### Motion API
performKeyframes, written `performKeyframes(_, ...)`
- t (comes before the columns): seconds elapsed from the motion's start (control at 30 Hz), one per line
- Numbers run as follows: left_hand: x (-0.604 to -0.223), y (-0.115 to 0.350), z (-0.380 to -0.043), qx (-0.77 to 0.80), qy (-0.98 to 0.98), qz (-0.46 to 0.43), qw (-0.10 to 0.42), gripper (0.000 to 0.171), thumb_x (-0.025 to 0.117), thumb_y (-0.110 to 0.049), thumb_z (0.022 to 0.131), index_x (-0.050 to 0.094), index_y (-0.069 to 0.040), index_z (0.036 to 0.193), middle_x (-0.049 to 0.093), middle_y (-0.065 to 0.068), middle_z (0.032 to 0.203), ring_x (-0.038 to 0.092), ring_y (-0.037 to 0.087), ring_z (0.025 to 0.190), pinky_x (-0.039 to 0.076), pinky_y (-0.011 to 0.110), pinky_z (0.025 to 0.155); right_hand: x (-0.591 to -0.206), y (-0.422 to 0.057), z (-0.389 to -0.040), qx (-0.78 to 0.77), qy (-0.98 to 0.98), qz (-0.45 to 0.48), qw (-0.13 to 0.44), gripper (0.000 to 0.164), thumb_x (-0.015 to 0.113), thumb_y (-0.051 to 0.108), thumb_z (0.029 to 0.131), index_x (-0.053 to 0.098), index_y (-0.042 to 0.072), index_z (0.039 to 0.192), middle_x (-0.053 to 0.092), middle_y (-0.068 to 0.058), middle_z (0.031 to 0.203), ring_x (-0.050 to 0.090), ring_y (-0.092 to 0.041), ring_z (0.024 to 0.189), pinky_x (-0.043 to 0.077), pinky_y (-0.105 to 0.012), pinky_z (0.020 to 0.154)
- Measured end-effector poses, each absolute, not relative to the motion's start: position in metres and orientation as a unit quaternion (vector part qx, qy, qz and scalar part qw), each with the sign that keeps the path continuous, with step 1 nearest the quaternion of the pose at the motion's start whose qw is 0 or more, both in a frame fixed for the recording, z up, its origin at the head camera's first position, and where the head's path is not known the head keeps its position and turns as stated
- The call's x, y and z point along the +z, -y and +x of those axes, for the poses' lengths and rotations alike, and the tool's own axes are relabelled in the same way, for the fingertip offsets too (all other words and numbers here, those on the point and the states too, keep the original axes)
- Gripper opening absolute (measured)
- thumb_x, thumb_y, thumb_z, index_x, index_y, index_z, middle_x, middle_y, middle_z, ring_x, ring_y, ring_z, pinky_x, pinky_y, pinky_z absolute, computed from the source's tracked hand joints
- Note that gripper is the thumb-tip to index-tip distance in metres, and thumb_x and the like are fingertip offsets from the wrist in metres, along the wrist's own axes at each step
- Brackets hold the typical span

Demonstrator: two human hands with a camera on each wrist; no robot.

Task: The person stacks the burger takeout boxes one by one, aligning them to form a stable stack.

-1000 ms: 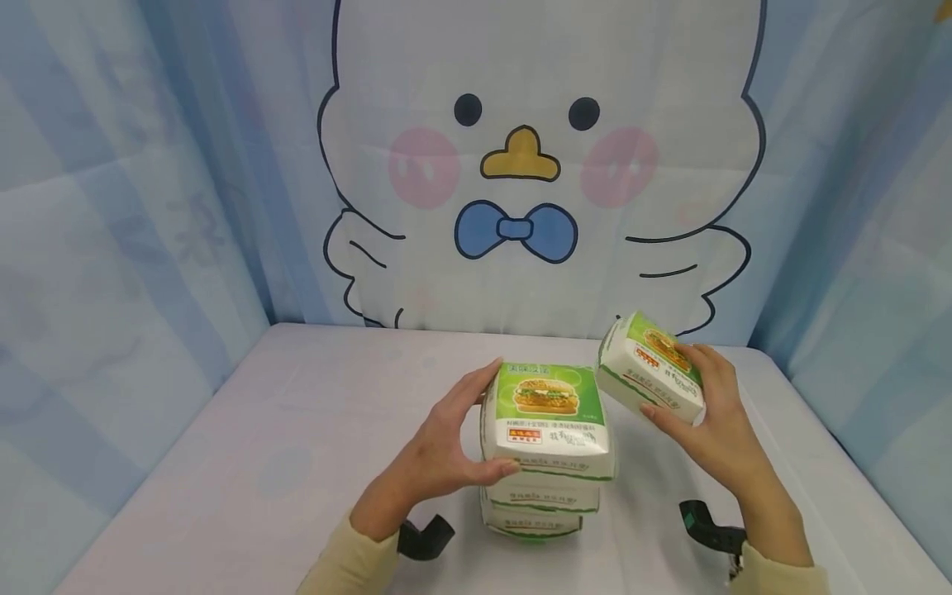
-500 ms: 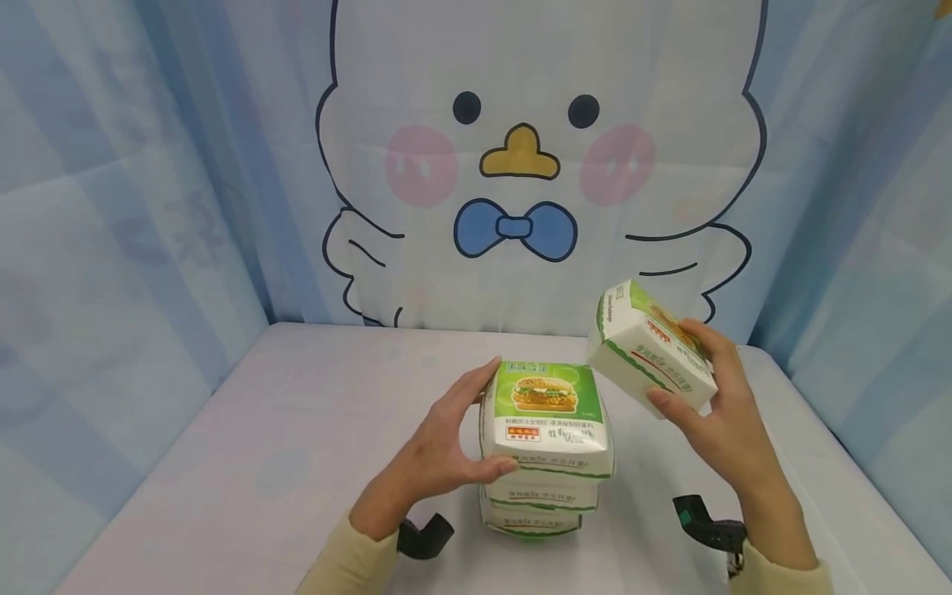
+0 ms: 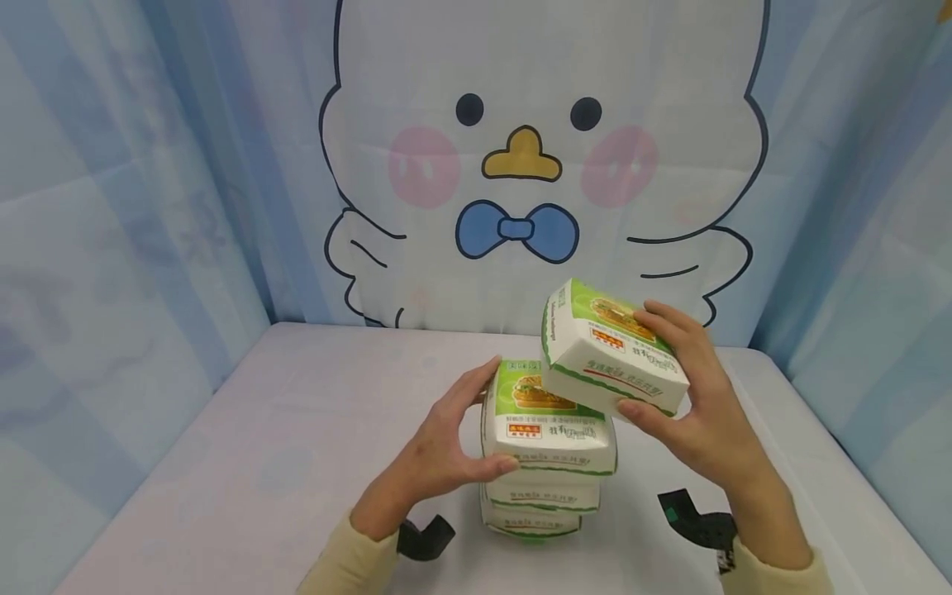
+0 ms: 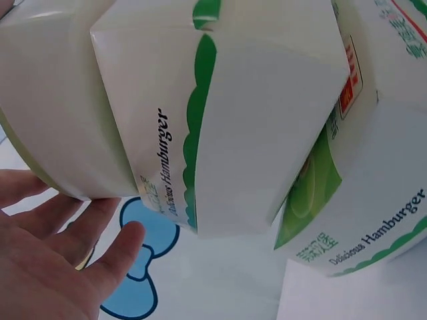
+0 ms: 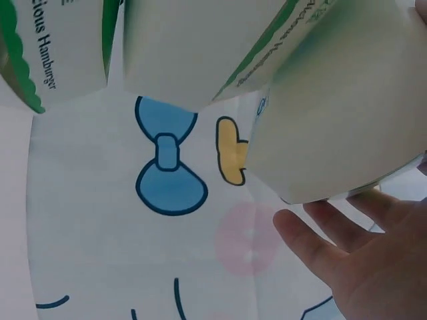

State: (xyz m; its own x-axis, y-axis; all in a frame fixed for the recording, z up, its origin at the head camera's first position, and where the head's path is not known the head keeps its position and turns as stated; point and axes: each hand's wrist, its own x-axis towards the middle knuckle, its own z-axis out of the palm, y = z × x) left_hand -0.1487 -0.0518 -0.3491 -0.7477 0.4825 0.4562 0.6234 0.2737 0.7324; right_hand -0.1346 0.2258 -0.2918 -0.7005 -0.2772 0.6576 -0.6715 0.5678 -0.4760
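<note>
A stack of three white-and-green hamburger boxes stands on the table, slightly out of line, with the top hamburger box (image 3: pixel 550 442) printed with a burger. My left hand (image 3: pixel 439 446) grips that box from its left side, thumb at the front. In the left wrist view its fingertips (image 4: pixel 130 237) lie along the box's side. My right hand (image 3: pixel 702 401) holds another hamburger box (image 3: pixel 613 351), tilted, over the stack's right rear part. It hides some of the top box's picture; whether the two touch I cannot tell. In the right wrist view the fingers (image 5: pixel 307 240) support the held box.
The white table (image 3: pixel 335 397) carries the stack near its front middle. Behind it hangs a curtain (image 3: pixel 521 289) with a cartoon bird, and blue curtains (image 3: pixel 134 207) enclose both sides. Black wrist mounts (image 3: pixel 426 537) show near both sleeves.
My right hand first raised and tilted its hamburger box, then carried it left until it overlaps the stack in the head view. My left hand and the stack have stayed in place.
</note>
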Motion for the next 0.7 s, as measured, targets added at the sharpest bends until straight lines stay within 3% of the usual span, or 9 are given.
performKeyframes(0.13, -0.339, 0.051, -0.142, -0.515, 0.776, -0.355, 0.079, 0.091, 0.073, -0.026, 0.07, 0.019, -0.022, 0.143, 0.033, -0.003, 0.14, 0.036, 0.009, 0.126, 0.034, 0.046, 0.103, -0.277, -0.213, -0.126, 0.363, 0.835, 0.317, 0.266, 0.088, 0.078, 0.003, 0.059, 0.036, 0.009, 0.136, 0.025, -0.008, 0.144, 0.028, -0.015, 0.127, 0.033, -0.011, 0.09)
performKeyframes(0.43, -0.357, 0.046, -0.155, -0.516, 0.763, -0.375, 0.109, 0.097, 0.076, -0.038, 0.067, 0.017, -0.026, 0.143, 0.03, -0.014, 0.14, 0.032, 0.008, 0.128, 0.031, 0.045, 0.105, -0.258, -0.194, -0.11, 0.331, 0.841, 0.337, 0.264, 0.086, 0.078, 0.001, 0.057, 0.038, 0.004, 0.134, 0.025, -0.014, 0.142, 0.031, -0.02, 0.125, 0.031, -0.008, 0.091)
performKeyframes(0.7, -0.339, 0.046, -0.141, -0.532, 0.755, -0.375, 0.075, 0.095, 0.076, -0.022, 0.069, 0.017, -0.025, 0.143, 0.028, -0.01, 0.142, 0.031, 0.009, 0.128, 0.032, 0.046, 0.104, -0.262, -0.192, -0.111, 0.315, 0.851, 0.348, 0.237, 0.089, 0.08, 0.008, 0.06, 0.036, 0.009, 0.136, 0.022, -0.007, 0.145, 0.032, -0.021, 0.123, 0.03, -0.008, 0.094)
